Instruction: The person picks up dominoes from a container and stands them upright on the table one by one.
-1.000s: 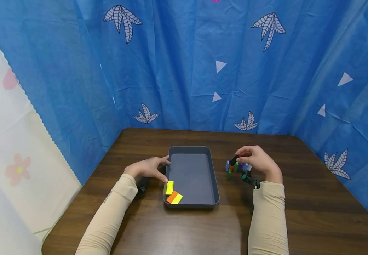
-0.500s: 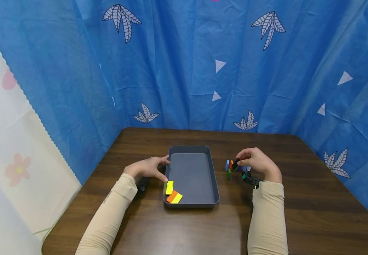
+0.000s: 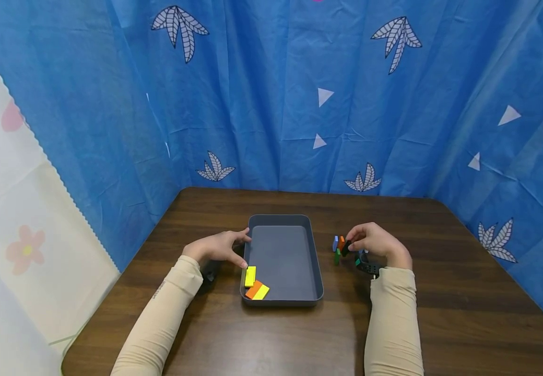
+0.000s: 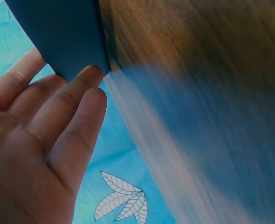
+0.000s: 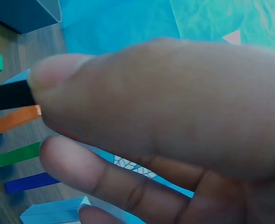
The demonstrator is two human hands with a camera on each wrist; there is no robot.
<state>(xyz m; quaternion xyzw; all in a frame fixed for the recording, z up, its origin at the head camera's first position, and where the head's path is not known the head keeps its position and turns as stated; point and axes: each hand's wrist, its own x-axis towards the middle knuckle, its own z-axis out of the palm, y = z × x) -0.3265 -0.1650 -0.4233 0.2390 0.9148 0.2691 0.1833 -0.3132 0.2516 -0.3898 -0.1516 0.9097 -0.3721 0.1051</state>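
My right hand pinches a black domino upright between thumb and fingers, low over the table. Close around it stand a blue domino, an orange one and a green one. In the right wrist view another green domino, a purple domino and light blue dominoes stand past the thumb. At the left side of the grey tray is my left hand, fingers extended and fingertips at its wall. It holds nothing else.
Inside the tray's near left corner lie yellow dominoes and an orange domino. The brown wooden table carries everything, and a blue curtain hangs behind its far edge.
The right hand has moved slightly down and nearer with the black domino, which has gone from tilted above the others to upright among them. The left hand and tray have stayed put.
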